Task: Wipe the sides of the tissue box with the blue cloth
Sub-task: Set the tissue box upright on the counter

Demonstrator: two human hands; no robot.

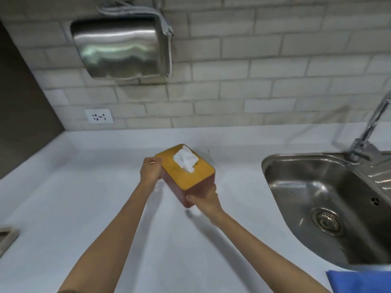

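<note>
The tissue box [188, 176] has a yellow-orange wooden top, dark red sides and a white tissue sticking out of its slot. It sits at an angle in the middle of the white counter [84, 197]. My left hand [150, 169] grips its far left end. Around its near right corner, my right hand [206, 197] is closed. Both hands hold the box; whether it is lifted off the counter I cannot tell. The blue cloth [359, 281] lies at the bottom right edge of the view, near the sink, away from both hands.
A steel sink [330, 206] with a tap [368, 132] fills the right side. A metal hand dryer [120, 47] and a wall socket [99, 116] are on the tiled wall behind. A grey object [6, 235] pokes in at the left edge.
</note>
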